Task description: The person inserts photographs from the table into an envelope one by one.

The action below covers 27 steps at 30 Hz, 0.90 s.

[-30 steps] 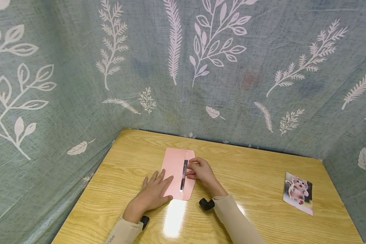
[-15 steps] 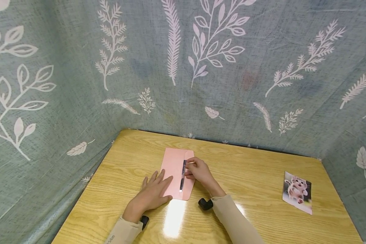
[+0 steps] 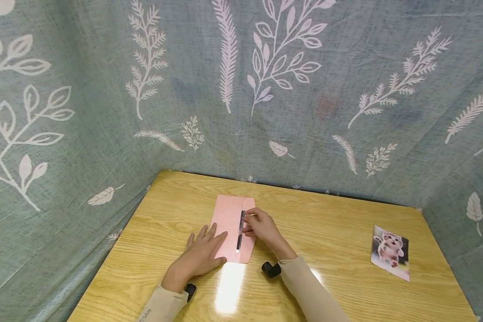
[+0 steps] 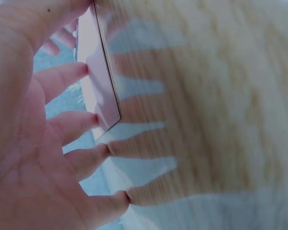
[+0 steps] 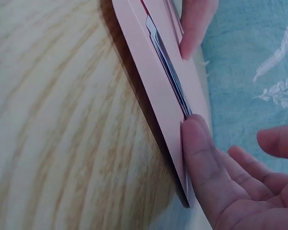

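In the head view a pink envelope [image 3: 229,210] lies flat on the table, its flap unfolded to the right. A narrow dark strip of a photo [image 3: 240,232] sticks out of its mouth; the rest is inside, hidden. My left hand [image 3: 203,255] rests on the envelope's left part, fingers spread, some tips on the table. At the photo's exposed edge is my right hand [image 3: 263,228], fingers bent and tips touching that edge. The right wrist view shows a fingertip [image 5: 197,132] against the end of the photo's edge [image 5: 170,72], over the pink flap [image 5: 144,62].
A kitten photo [image 3: 390,252] lies face up on the right of the wooden table [image 3: 326,232]. Patterned grey-green cloth [image 3: 209,89] hangs behind and at both sides. A bright light reflection [image 3: 229,290] shows on the tabletop near the front.
The right hand and the photo's exposed edge have shifted slightly left, and the dark strip looks a little narrower. The left hand stays on the envelope. The whole view drifts slightly.
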Available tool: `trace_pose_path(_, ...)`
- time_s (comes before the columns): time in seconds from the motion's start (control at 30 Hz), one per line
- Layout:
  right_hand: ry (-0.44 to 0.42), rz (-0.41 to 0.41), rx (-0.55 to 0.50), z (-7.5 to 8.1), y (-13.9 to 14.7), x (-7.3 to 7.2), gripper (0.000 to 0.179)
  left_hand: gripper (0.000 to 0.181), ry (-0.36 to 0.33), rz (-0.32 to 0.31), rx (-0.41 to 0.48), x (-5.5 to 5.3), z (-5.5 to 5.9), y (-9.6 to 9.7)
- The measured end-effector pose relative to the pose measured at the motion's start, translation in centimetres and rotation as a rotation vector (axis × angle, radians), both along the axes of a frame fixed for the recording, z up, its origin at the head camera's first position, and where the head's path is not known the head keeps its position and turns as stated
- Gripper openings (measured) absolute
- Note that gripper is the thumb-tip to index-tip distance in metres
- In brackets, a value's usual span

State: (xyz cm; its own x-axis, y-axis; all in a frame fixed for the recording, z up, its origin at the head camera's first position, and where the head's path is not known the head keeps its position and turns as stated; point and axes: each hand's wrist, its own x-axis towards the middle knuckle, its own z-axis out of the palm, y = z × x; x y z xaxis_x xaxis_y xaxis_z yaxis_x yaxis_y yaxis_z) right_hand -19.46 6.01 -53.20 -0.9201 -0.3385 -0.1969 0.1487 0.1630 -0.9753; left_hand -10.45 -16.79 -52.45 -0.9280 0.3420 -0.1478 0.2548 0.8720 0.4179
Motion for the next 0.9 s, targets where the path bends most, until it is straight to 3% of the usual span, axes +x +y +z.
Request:
trace_pose_path(0.37, 0.003, 0.017, 0.004, 0.0, 0.2, 0.1, 0.033, 0.074, 0.000, -0.002, 0.009, 0.2, -0.2, -0.1)
trace_pose_path(0.63, 0.116, -0.009, 0.120, 0.8, 1.1, 0.7, 0.030, 0.073, -0.001, 0.005, 0.011, 0.2, -0.2, 0.0)
trace_pose_path(0.9, 0.240, -0.077, 0.126, 1.6, 3.3, 1.0, 0.025, 0.073, 0.001, 0.009, 0.027, 0.3, 0.0, 0.0)
